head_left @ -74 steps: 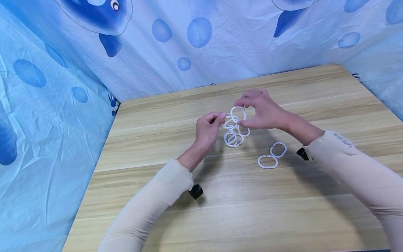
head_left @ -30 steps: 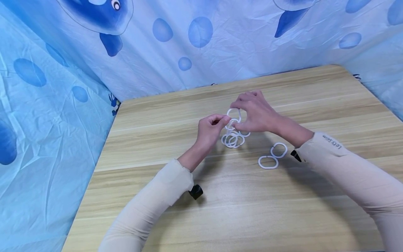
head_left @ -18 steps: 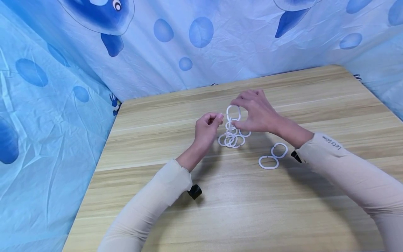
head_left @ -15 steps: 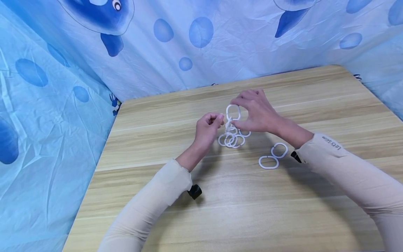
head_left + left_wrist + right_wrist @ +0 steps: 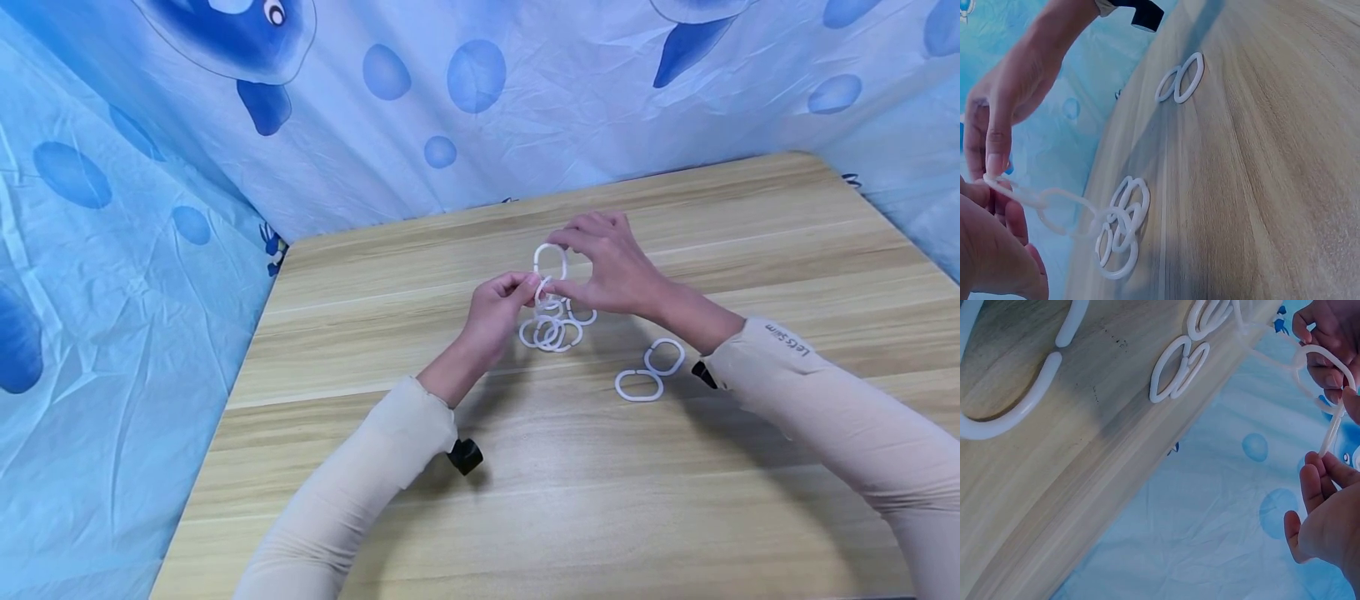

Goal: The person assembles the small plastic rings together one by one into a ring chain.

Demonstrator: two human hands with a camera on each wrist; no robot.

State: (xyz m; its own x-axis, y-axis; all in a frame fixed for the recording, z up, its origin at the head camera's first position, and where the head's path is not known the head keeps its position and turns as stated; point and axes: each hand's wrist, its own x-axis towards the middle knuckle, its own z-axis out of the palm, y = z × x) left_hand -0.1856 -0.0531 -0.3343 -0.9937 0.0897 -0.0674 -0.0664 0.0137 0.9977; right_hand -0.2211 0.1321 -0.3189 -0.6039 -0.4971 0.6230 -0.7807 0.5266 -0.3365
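In the head view, several white oval plastic links, each with a gap in one side, form a chain over the wooden table. My right hand (image 5: 615,265) holds the uppermost link (image 5: 551,261) between thumb and fingertips. Close on its left, my left hand (image 5: 497,312) pinches a link where the upper ones meet. The left wrist view shows the chain running from both hands' fingertips through a raised link (image 5: 1060,192) down to a small pile of links (image 5: 1137,203). In the right wrist view my right fingertips (image 5: 1315,459) grip the edge of a link (image 5: 1332,434).
Two more white links (image 5: 638,398) lie touching each other on the wooden table (image 5: 600,500), right of and nearer than the chain. Behind the table and along its left side hangs a blue curtain (image 5: 525,108) printed with whales and bubbles. A black wrist camera (image 5: 466,456) sits under the left cuff.
Half a second ago my left fingertips stood just apart from the chain; now they pinch it. The top link has shifted slightly left and up. The two separate links stay put.
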